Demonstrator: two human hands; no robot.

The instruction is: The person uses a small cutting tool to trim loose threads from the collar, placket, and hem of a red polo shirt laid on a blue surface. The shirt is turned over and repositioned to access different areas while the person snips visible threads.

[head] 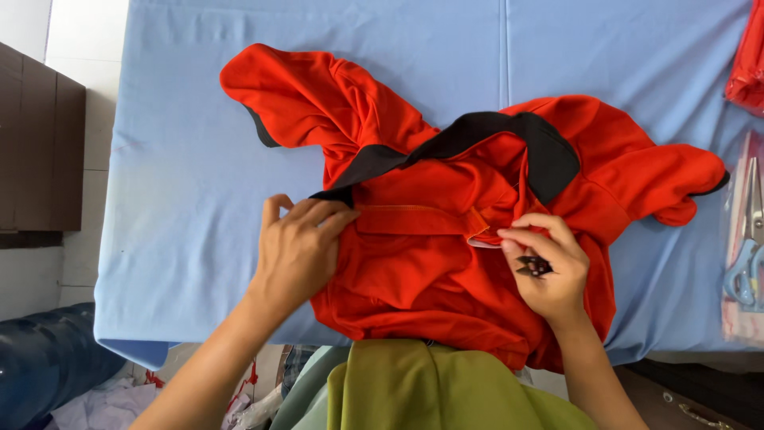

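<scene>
A red polo shirt [430, 263] with a black collar [509, 135] lies crumpled on a table under a light blue cloth [183, 183]. My left hand [298, 251] presses flat on the shirt's left side, fingertips at the end of the red button placket [418, 220]. My right hand [545, 267] pinches the shirt fabric at the placket's right end and also holds a small dark tool [535, 266] in its fingers; what kind of tool it is, I cannot tell.
Scissors with blue handles [746, 255] lie on a clear plastic bag at the table's right edge. More red fabric [746, 64] sits at the top right corner. Olive green cloth [430, 390] lies below the shirt. A dark cabinet [40, 151] stands at the left.
</scene>
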